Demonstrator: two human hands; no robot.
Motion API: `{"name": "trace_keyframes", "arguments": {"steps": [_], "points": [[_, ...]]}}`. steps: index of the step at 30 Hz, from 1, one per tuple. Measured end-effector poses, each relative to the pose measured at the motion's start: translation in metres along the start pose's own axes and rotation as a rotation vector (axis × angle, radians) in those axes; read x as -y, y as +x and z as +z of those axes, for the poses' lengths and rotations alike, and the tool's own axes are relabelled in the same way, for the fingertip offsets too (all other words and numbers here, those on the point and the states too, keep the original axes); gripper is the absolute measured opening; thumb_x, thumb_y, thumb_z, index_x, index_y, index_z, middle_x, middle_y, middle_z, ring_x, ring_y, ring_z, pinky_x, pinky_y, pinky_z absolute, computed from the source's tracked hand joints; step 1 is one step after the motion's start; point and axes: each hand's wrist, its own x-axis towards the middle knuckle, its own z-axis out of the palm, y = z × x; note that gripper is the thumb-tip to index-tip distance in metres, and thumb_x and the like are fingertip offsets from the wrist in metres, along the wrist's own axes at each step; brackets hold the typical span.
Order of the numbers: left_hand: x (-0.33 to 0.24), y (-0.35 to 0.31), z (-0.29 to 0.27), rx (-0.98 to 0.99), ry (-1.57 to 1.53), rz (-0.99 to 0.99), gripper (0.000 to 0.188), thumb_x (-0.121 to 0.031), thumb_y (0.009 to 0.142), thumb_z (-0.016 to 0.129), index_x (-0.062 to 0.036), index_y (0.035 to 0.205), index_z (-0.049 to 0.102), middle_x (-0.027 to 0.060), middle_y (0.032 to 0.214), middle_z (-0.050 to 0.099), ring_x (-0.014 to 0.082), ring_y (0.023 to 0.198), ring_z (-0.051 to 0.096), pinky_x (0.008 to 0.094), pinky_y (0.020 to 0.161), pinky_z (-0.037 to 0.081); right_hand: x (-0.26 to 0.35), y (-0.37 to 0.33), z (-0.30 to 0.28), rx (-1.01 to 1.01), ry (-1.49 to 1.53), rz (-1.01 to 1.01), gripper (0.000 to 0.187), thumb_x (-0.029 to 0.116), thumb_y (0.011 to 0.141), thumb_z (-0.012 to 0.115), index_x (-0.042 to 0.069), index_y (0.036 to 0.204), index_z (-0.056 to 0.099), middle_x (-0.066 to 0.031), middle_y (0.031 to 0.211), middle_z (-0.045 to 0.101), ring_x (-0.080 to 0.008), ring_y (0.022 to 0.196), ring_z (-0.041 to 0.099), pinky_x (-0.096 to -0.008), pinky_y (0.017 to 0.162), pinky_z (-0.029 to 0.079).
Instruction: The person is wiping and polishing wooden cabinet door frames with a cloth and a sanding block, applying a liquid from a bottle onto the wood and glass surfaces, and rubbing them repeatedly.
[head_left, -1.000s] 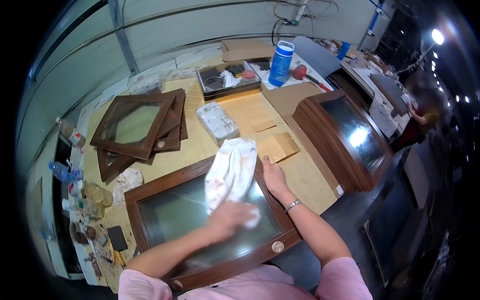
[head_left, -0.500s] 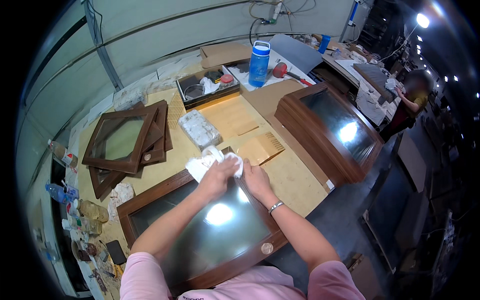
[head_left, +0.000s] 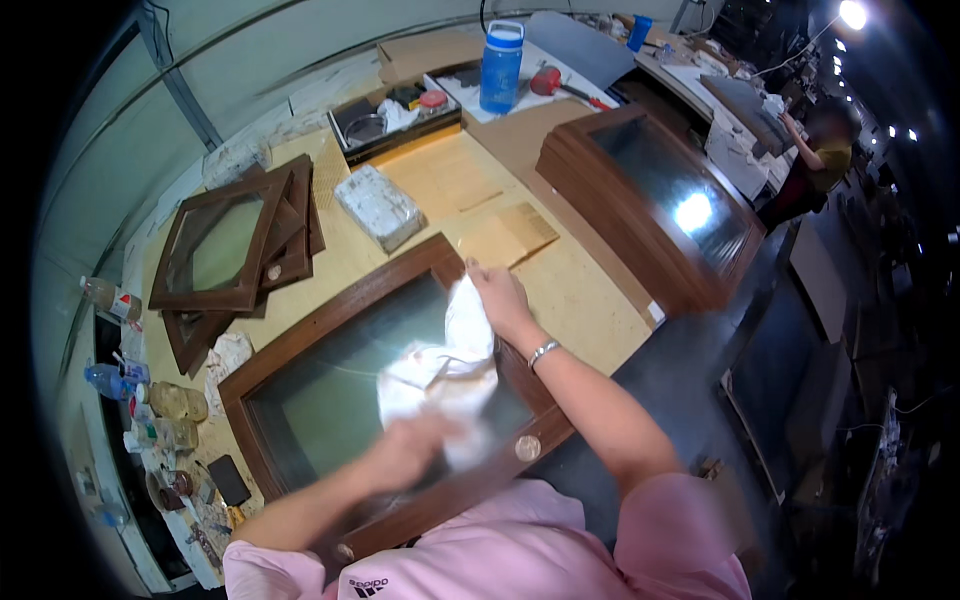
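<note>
A brown wooden-framed glass door [head_left: 340, 325] lies in front of me on the table. Low over its glass, my left hand [head_left: 412, 447] is smeared by motion at the near end of a white cloth [head_left: 440, 375], apparently gripping it. The cloth hangs loose across the pane, its upper tip reaching the right rail beside my right hand [head_left: 500, 302]. That hand is closed around the rail near the far right corner, some fingers hidden. Round pale discs mark the near rail.
More framed doors [head_left: 215, 245] lie stacked at left; another stack [head_left: 640, 210] stands at right. Beyond are a white-smeared block [head_left: 380, 205], a tool tray [head_left: 395, 120], a blue bottle [head_left: 500, 68] and a red-headed mallet [head_left: 548, 82]. Bottles [head_left: 175, 400] line the left edge. A person [head_left: 825, 160] works far right.
My left hand has swept from the far right corner toward me. The bunched cloth has spread out over the glass. My right hand stays on the right rail; the view has shifted slightly.
</note>
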Motion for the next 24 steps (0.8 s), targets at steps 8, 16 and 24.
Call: {"name": "trace_keyframes", "arguments": {"steps": [8, 16, 24], "points": [[-0.035, 0.023, 0.065, 0.019, 0.279, 0.393, 0.024, -0.006, 0.079, 0.064, -0.0001, 0.101, 0.071, 0.0127, 0.126, 0.061, 0.0272, 0.094, 0.055, 0.0381, 0.089, 0.044, 0.012, -0.003, 0.0, 0.023, -0.101, 0.025, 0.06, 0.044, 0.096, 0.048, -0.01, 0.081, 0.067, -0.0336, 0.086, 0.065, -0.0477, 0.087, 0.065, -0.0502, 0.082, 0.049], [-0.017, 0.053, 0.032, -0.297, 0.38, 0.162, 0.045, 0.008, 0.073, 0.057, -0.0035, 0.116, 0.068, 0.019, 0.12, 0.06, 0.0368, 0.109, 0.057, 0.0432, 0.097, 0.045, 0.011, -0.002, 0.009, 0.007, -0.13, -0.029, 0.061, 0.047, 0.095, 0.048, -0.009, 0.082, 0.068, -0.0333, 0.087, 0.065, -0.0477, 0.09, 0.064, -0.0506, 0.083, 0.049], [0.057, 0.014, -0.074, -0.642, 0.665, 0.006, 0.031, 0.002, 0.081, 0.058, -0.0048, 0.108, 0.071, 0.0197, 0.103, 0.061, 0.0364, 0.099, 0.057, 0.0435, 0.088, 0.047, 0.016, -0.009, 0.002, 0.027, -0.158, -0.037, 0.064, 0.051, 0.095, 0.049, -0.008, 0.079, 0.067, -0.0315, 0.085, 0.066, -0.0454, 0.087, 0.065, -0.0494, 0.081, 0.05]]}}
